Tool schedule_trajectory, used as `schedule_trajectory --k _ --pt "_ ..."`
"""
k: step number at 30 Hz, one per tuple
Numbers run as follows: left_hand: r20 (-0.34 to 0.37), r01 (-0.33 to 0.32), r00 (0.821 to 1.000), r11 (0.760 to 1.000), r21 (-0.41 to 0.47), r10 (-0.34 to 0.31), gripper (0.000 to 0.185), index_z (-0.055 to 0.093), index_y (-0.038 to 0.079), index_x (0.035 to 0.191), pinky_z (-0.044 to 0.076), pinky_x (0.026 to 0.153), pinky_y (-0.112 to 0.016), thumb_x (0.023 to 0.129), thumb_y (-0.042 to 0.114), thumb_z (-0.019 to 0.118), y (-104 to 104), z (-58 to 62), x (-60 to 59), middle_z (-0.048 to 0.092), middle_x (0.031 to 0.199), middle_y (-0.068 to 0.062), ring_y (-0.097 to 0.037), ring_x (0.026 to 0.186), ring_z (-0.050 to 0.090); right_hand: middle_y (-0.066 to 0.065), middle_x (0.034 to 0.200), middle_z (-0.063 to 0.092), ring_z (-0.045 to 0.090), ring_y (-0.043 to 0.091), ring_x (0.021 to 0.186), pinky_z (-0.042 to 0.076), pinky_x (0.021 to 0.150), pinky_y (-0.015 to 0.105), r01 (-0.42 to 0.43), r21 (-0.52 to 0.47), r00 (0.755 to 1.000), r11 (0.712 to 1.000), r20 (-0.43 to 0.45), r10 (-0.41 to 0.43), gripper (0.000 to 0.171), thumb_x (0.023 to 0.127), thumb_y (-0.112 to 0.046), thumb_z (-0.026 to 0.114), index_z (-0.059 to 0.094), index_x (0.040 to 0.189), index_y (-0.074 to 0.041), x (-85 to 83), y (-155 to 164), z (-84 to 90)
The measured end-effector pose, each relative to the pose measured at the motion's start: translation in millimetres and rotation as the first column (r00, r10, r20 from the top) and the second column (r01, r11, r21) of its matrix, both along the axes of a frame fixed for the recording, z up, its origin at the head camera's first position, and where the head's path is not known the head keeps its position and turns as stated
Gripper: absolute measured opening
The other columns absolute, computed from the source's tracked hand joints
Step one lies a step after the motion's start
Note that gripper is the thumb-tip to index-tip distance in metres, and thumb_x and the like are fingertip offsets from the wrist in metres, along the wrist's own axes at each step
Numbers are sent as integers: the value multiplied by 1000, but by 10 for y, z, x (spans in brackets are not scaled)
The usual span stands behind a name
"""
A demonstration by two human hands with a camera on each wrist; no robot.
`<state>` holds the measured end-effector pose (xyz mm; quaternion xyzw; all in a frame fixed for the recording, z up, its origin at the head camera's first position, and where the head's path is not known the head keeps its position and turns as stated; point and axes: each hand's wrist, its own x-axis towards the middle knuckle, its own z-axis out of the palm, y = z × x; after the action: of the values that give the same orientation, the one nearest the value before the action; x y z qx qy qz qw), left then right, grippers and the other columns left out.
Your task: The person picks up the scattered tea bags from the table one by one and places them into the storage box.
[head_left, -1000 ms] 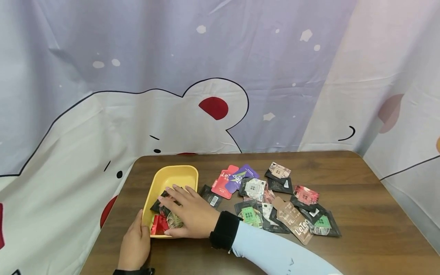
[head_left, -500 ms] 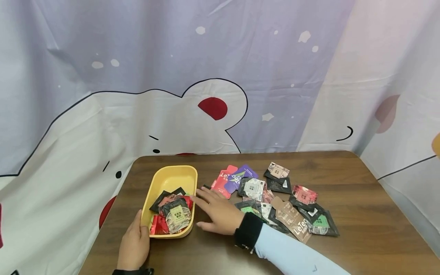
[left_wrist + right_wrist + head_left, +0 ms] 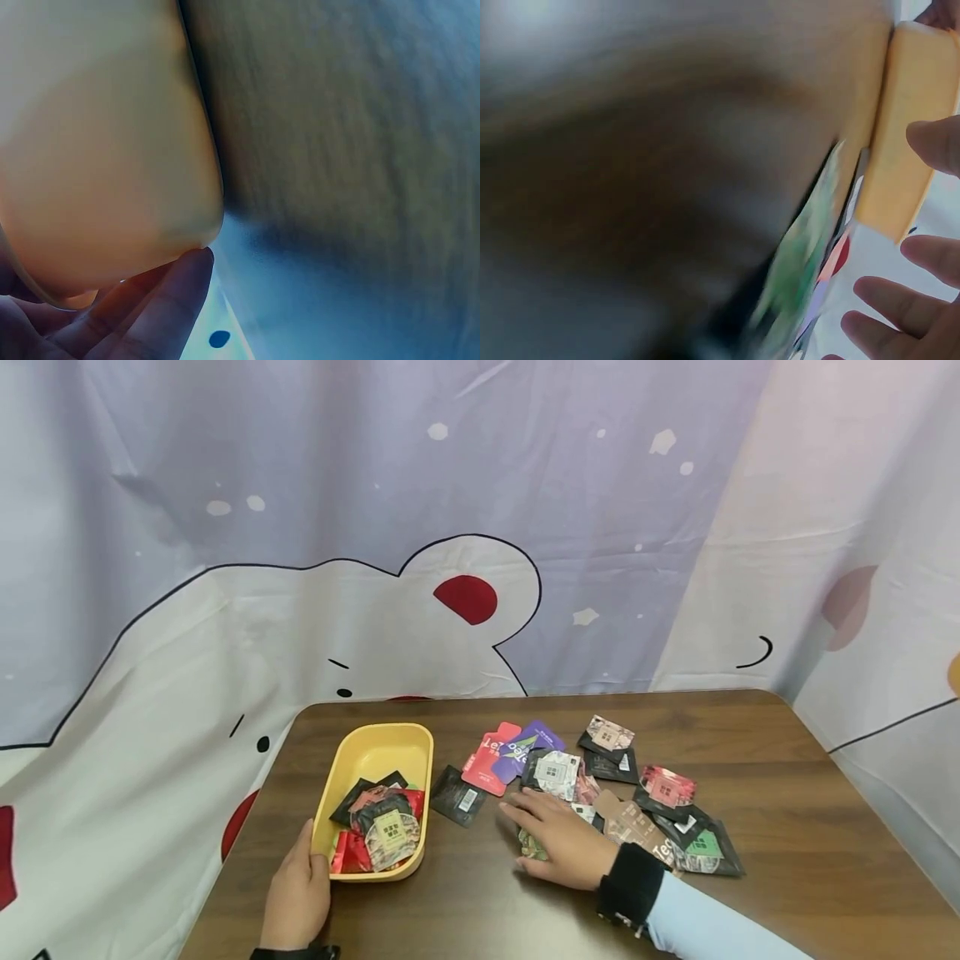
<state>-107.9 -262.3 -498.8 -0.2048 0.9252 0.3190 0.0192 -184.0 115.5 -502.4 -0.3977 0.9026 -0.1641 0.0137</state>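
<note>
My left hand (image 3: 296, 893) grips the near left side of a yellow plastic tray (image 3: 381, 747). In the left wrist view its fingers (image 3: 161, 311) press against the tray's wall. Several red and black foil sachets lie heaped in the tray's near part, topped by a sachet with a yellow-green label (image 3: 390, 829). My right hand (image 3: 566, 843), fingers spread, hovers over the near left of a loose pile, partly hiding a green-patterned sachet (image 3: 531, 846). The right wrist view shows that green sachet (image 3: 806, 240) beneath the extended fingers, with nothing held.
Right of the tray lies a black sachet (image 3: 458, 795) with a barcode. Behind it are a red packet (image 3: 487, 760) and a purple packet (image 3: 517, 752). A brown packet (image 3: 630, 827) and a red-labelled sachet (image 3: 666, 788) lie farther right on the wooden table (image 3: 795, 827). A printed curtain (image 3: 600, 527) hangs behind.
My right hand has moved right, from above the sachets in the tray to over the loose pile. The tray's sachets and the black one beside it are uncovered. My left hand stays on the tray.
</note>
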Motion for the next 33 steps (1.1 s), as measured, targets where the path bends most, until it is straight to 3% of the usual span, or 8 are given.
schedule_trajectory --k 8,20,27,33 --pt "-10 -3 1000 1000 -5 3 59 15 -1 161 35 113 -65 105 14 27 -9 8 0 33 157 -34 -50 142 37 16 162 38 38 37 148 32 119 61 41 29 995 999 92 -43 76 91 -41 72 42 155 -13 11 249 -14" --pt "-2 -23 1000 1000 0 23 59 15 -1 161 35 113 -64 105 14 27 20 -16 -12 32 158 -34 -50 144 36 17 156 46 47 34 142 42 114 54 26 101 994 995 102 -36 65 91 -34 71 51 149 -12 -3 255 -37" --pt "2 -20 1000 1000 -3 20 59 15 -2 160 35 113 -64 105 14 27 22 -17 -9 33 157 -34 -50 143 37 21 144 56 62 34 125 54 101 50 -4 121 1000 993 -5 4 67 85 -20 74 52 147 -9 -6 204 -12" --pt "1 -19 1000 1000 -3 19 59 15 -2 160 35 113 -63 105 14 27 21 -20 -11 32 158 -33 -49 144 36 19 132 63 68 32 111 59 90 45 4 159 991 987 -136 17 57 83 -12 71 61 139 -8 -14 133 -51"
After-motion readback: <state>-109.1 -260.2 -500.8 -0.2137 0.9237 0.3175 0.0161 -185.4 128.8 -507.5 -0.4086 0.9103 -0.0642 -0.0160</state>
